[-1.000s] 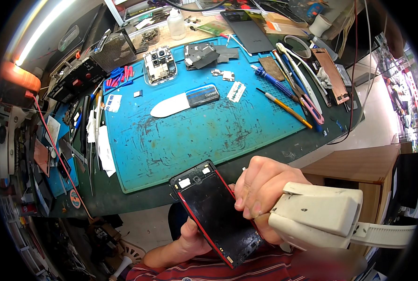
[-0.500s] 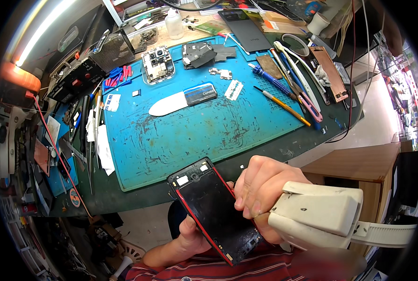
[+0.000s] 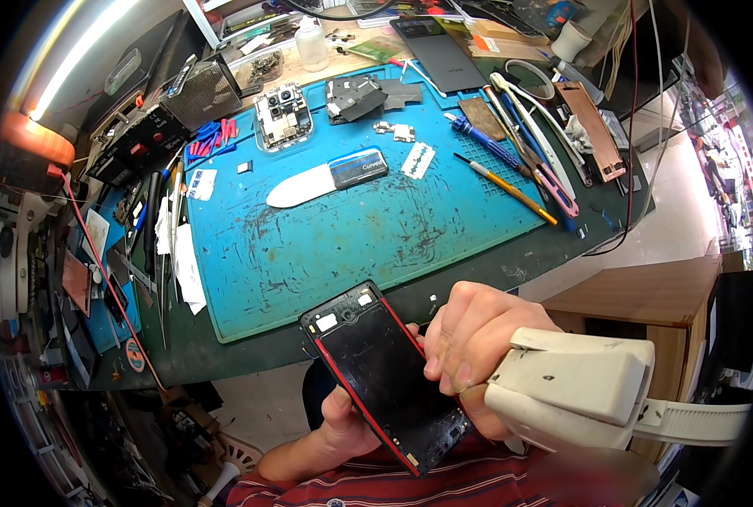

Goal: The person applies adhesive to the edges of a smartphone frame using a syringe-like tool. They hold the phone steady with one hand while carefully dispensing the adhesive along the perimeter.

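Observation:
My left hand (image 3: pixel 338 427) is closed on a black phone body (image 3: pixel 368 367) with red strips along its long sides, tilted below the mat's front edge. My right hand (image 3: pixel 471 338) has its fingers curled beside the phone's right edge; what they hold is hidden. A cream plastic device (image 3: pixel 575 389) with a ribbed strap covers that hand's lower part and wrist. Beyond both hands lies a blue work mat (image 3: pixel 359 237), bearing a white-bladed pry tool (image 3: pixel 326 179), a perforated white card (image 3: pixel 417 160) and an opened camera assembly (image 3: pixel 283 114).
Screwdrivers, tweezers and pens (image 3: pixel 511 194) crowd the mat's right side. More tools, papers (image 3: pixel 189 270) and a black bench unit (image 3: pixel 135 135) stand on the left. A grey phone panel (image 3: pixel 440 55) and white bottle (image 3: pixel 313 44) are at the back. A wooden cabinet (image 3: pixel 630 287) stands right.
The top of the phone body has shifted slightly up and left, with my left hand still on it. My right hand is nearly unmoved.

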`<state>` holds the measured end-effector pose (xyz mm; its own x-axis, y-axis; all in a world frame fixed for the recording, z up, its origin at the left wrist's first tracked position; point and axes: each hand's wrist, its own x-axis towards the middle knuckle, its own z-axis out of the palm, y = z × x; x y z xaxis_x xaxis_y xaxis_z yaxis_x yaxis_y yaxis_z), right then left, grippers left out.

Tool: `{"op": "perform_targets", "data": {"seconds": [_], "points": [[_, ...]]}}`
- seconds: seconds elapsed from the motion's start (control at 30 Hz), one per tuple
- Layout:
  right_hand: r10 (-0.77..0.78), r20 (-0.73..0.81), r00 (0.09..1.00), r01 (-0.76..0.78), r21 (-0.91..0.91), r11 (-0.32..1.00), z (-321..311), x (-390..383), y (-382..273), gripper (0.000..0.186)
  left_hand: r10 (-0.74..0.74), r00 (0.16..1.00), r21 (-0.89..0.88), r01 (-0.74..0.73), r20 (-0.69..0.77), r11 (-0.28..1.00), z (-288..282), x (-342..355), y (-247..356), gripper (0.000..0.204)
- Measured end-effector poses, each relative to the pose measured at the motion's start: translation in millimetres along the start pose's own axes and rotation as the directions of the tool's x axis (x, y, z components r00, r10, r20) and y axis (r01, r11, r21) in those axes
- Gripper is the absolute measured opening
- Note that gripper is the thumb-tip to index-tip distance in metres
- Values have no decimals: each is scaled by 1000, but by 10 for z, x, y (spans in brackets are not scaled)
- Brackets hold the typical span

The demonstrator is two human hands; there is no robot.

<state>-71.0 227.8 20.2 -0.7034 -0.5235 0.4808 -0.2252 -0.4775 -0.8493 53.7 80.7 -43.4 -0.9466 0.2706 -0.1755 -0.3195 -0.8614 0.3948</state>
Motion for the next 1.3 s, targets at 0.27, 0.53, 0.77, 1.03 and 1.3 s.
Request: {"op": "perform_targets", "data": {"seconds": [0.27,0.53,0.77,1.03,1.3], "points": [[8,-14,1000,-8,-1,1000,10,-22,-33,21,-1,1000,52,2,-16,999,58,-3,41,98],[9,-2,1000,-9,-25,1000,-3,-31,-68,22,34,997,85,-29,-62,996,106,22,43,102],[-1,-50,999,0,-31,1000,52,-51,-82,23,29,992,64,-21,-126,998,143,29,40,104],[5,-7,1000,-6,-16,1000,2,-54,-115,23,62,990,44,-56,-129,997,136,21,9,106],[-12,-28,1000,12,5,1000,7,-98,-121,21,60,988,14,-58,-144,998,153,30,0,105]]}}
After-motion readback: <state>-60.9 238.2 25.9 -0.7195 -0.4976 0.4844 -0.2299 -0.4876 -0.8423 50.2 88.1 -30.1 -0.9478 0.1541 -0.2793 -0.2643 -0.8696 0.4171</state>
